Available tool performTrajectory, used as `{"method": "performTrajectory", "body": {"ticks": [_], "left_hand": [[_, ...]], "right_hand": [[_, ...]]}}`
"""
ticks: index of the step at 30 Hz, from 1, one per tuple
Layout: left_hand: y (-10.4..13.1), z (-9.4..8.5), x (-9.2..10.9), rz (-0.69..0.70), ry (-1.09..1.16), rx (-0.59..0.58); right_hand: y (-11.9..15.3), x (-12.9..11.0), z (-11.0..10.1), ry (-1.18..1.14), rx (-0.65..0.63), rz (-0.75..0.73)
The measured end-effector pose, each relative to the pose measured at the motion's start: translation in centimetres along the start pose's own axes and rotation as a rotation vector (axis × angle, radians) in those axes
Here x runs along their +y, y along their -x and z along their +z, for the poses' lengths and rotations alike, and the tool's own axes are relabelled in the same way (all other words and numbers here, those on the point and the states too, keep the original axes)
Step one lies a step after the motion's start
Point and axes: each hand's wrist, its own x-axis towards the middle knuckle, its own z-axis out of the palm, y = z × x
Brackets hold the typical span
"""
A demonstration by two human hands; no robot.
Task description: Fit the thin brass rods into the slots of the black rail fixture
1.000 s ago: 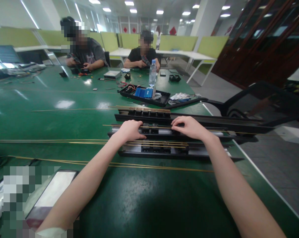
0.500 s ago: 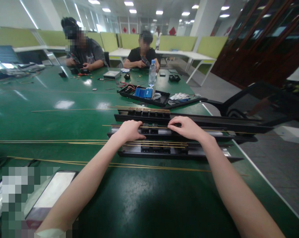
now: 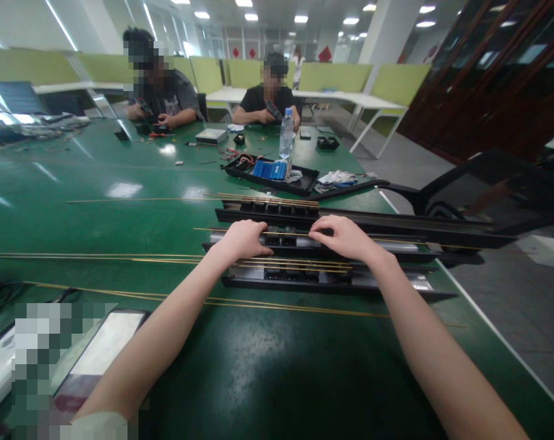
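I see glossy green tabletop (image 3: 258, 366) | lime partitions (image 3: 334, 77), white desks (image 3: 345, 99) beyond | left hand (image 3: 246, 238) spans middle channel (image 3: 299, 251), grip I can't tell | right hand (image 3: 343, 235) pinches brass-coloured rod (image 3: 208, 230)

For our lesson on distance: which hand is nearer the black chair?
Right. The right hand is left of the black chair; the left hand is farther left.

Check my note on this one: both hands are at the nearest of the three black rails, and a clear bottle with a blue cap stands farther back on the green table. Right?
Not quite: in the head view, the left hand and right hand are at the middle black rail, not the nearest. The clear, blue-capped bottle does stand farther back on the green table.
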Motion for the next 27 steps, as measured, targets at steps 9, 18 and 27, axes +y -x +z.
{"method": "performTrajectory", "body": {"ticks": [9, 18, 27], "left_hand": [[0.1, 0.0, 0.0, 0.01, 0.005, 0.01], [0.1, -0.3, 0.2, -0.025, 0.02, -0.022], [0.2, -0.4, 0.1, -0.003, 0.025, -0.006]], "right_hand": [[-0.1, 0.2, 0.5, 0.036, 0.003, 0.027], [-0.3, -0.9, 1.2, 0.096, 0.018, 0.086], [-0.1, -1.1, 1.0, 0.09, 0.018, 0.076]]}}
